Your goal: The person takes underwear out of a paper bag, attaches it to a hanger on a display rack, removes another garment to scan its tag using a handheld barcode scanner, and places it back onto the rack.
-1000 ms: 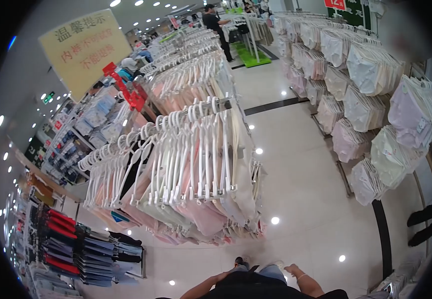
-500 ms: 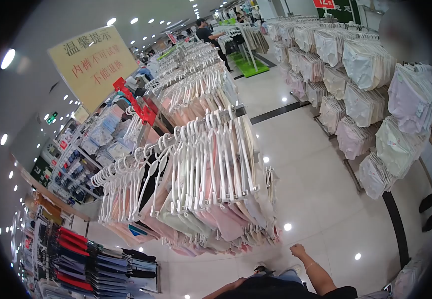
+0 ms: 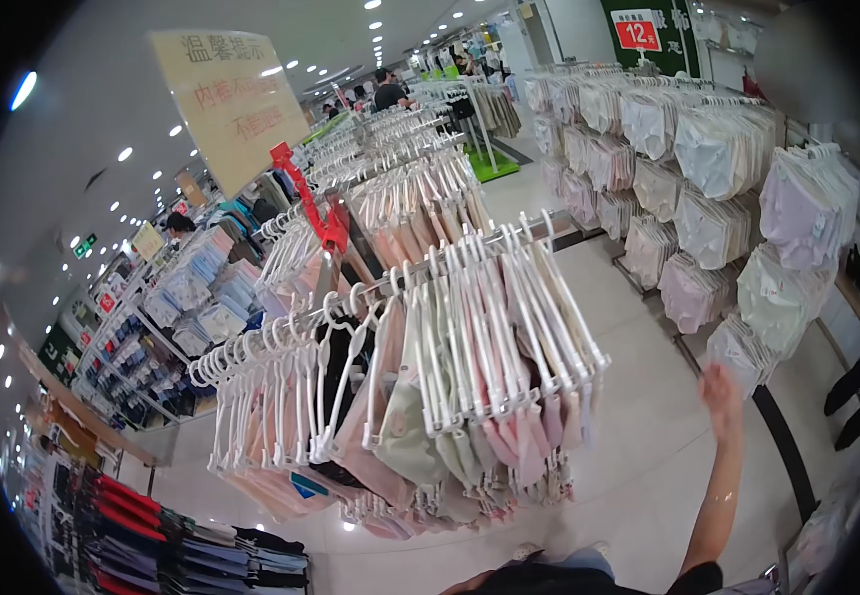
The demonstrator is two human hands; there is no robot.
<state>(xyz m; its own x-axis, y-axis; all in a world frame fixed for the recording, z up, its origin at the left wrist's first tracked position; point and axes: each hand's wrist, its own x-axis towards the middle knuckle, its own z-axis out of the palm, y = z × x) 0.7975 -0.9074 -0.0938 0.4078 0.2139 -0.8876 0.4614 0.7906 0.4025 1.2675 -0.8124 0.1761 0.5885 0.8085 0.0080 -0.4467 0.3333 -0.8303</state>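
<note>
My left hand, out of view; right hand, raised, grip too blurred to tell, best kept from snagging white plastic hangers or pale fabric briefs.

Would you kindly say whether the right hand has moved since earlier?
Yes, the right hand has moved up and rightward, towards the dark floor stripe at right.

White briefs: I see a pale hung cluster, bottom tier, near end of the side rack; one lower corner hidden.
Pastel underwear: pink, green, cream; hanging down.
White hangers: bunched toward the metal rail's right end, slightly tilted.
</note>
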